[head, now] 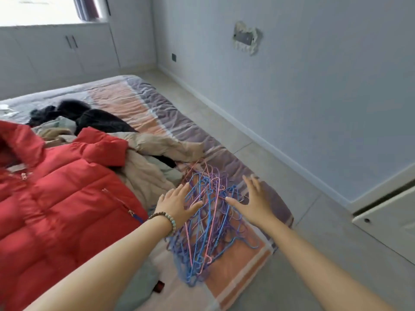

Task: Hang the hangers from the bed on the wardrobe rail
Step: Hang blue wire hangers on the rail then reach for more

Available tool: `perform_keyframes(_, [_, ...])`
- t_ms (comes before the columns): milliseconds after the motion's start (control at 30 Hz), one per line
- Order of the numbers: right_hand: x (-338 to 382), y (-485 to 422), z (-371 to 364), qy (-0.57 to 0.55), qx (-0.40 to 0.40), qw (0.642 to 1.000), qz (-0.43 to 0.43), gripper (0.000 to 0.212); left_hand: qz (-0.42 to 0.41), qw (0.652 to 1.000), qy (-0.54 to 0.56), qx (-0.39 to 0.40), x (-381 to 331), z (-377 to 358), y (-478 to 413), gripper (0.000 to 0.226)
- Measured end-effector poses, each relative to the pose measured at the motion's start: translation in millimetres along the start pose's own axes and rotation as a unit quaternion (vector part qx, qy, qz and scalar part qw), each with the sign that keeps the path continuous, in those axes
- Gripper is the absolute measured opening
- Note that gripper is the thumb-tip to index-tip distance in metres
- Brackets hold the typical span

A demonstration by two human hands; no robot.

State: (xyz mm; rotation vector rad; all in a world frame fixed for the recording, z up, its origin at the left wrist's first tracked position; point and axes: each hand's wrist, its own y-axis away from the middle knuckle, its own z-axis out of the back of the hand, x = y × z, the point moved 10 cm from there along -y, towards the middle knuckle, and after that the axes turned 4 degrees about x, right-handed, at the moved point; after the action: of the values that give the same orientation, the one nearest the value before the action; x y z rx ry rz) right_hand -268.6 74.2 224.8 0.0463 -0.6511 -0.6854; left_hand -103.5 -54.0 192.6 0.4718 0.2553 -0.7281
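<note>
A tangled pile of thin blue, pink and purple wire hangers [208, 230] lies near the right edge of the bed [143, 104]. My left hand [177, 204], with a bead bracelet on its wrist, hovers over the pile's left side with fingers spread. My right hand [251, 202] reaches over the pile's right side, fingers straight and spread. Neither hand holds anything. The wardrobe rail is out of sight.
A red padded jacket [58, 198] covers the bed's left side, with beige [155, 144] and black clothes [98, 120] heaped behind it. A white cabinet door [386, 212] stands ajar at the right. Tiled floor [280, 167] runs between bed and wall.
</note>
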Motion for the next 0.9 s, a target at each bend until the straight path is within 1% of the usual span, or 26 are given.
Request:
perform_keyframes(100, [-26,-34,-64,-0.007,0.049,0.999,0.001,0.089,0.069,0.997,0.019,0.027,48,-51,-20,0.080])
perform_keyframes(200, [-53,-55,-124,-0.015,0.102,0.995,-0.010,0.086,0.119,0.990,0.039,0.058,84,-105,-35,0.081])
perform_keyframes(367, [-90,-76,-208,-0.045,0.169,0.984,-0.024,0.081,0.163,0.979,0.075,0.102,114,-180,-54,0.082])
perform_keyframes(500, [-106,-86,-267,-0.093,0.221,0.970,-0.045,0.080,0.191,0.968,0.116,0.115,133,-221,-64,0.079])
perform_keyframes(633, [-118,-93,-306,-0.162,0.231,0.954,-0.097,0.078,0.239,0.937,0.227,0.110,157,-261,-64,0.075])
perform_keyframes(767, [-121,-98,-333,-0.221,0.237,0.935,-0.147,0.075,0.294,0.888,0.342,0.092,170,-288,-56,0.061])
perform_keyframes(833, [-123,-98,-342,-0.224,0.242,0.930,-0.163,0.070,0.312,0.871,0.367,0.094,172,-297,-55,0.051])
perform_keyframes(900, [-123,-98,-343,-0.210,0.233,0.936,-0.161,0.058,0.323,0.862,0.381,0.089,173,-300,-55,0.042])
